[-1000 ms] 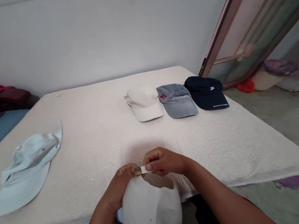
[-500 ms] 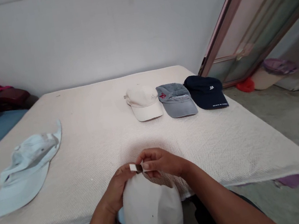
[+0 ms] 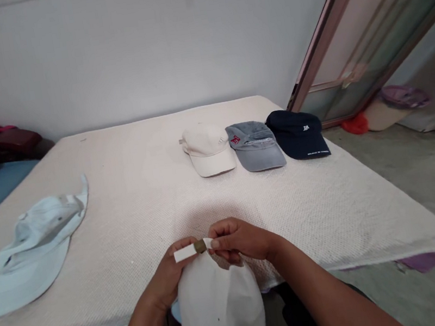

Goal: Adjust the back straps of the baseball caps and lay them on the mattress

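A white baseball cap (image 3: 219, 306) is held at the table's near edge, its back strap upward. My left hand (image 3: 173, 266) is closed around the cap's edge beside the metal buckle (image 3: 200, 246). The white strap end (image 3: 184, 253) sticks out past the buckle over the left fingers. My right hand (image 3: 240, 239) pinches the strap just right of the buckle, thumb against fingers. A small patch of light blue brim shows at the cap's lower left; the rest of the brim is hidden.
On the white-covered table (image 3: 132, 198), a cream cap (image 3: 209, 150), a grey cap (image 3: 256, 146) and a navy cap (image 3: 297, 135) sit in a row at the back right. A crumpled pale blue cap (image 3: 35, 252) lies at left. A wall (image 3: 141, 48) stands behind.
The strap end left of the buckle has grown longer, and the buckle has turned slightly. Both hands keep their hold on the white baseball cap. The other caps stay put.
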`<state>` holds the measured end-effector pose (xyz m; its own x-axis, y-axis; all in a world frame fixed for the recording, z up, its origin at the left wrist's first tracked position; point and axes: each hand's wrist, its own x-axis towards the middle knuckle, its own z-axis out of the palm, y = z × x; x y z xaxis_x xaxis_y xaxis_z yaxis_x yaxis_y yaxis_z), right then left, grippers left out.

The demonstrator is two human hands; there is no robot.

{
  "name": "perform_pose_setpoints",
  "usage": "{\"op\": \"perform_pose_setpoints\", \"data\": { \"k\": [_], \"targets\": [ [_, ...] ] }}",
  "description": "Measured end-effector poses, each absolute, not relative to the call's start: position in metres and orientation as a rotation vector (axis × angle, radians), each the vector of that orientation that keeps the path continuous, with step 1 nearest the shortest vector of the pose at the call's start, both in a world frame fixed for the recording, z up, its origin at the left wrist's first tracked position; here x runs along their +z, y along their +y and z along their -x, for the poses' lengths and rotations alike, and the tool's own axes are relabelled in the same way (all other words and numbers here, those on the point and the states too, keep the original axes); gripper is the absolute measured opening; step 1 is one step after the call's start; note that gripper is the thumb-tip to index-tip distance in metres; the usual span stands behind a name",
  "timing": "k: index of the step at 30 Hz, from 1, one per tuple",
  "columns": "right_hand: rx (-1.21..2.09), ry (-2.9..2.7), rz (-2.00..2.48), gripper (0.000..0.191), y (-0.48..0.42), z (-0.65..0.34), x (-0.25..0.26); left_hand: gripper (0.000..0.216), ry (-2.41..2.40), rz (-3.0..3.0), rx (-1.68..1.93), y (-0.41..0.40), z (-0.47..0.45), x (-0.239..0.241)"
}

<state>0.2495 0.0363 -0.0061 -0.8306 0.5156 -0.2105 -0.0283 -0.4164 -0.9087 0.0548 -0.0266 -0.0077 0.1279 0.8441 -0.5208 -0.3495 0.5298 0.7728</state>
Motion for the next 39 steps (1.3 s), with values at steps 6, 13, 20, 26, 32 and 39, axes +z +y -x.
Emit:
{"op": "perform_pose_setpoints", "data": {
  "k": [6, 13, 20, 26, 32, 39],
  "targets": [
    [2.325, -1.413, 0.673, 0.019, 0.035, -0.248, -0.003, 0.015, 1.035, -0.513, 0.929, -0.027, -0.056, -0.008],
    [2.417, -1.357, 0.56, 0.02, 0.034, -0.246, -0.002, 0.014, 0.968, -0.513, 0.907, -0.027, -0.054, -0.013],
    [2.398, -1.41, 0.632, 0.029, 0.034, -0.241, -0.003, 0.013, 1.01, -0.587, 0.865, -0.027, -0.057, -0.009],
    [2.391, -1.464, 0.723, 0.032, 0.034, -0.238, -0.005, 0.015, 1.063, -0.69, 0.836, -0.03, -0.052, -0.011],
    [2.354, -1.472, 0.767, 0.032, 0.035, -0.237, -0.006, 0.033, 0.936, -0.691, 0.856, -0.032, -0.049, -0.015],
    [2.249, -1.59, 0.784, 0.033, 0.036, -0.235, -0.009, 0.021, 1.111, -0.779, 0.836, -0.028, -0.057, -0.015]
  ]
}}
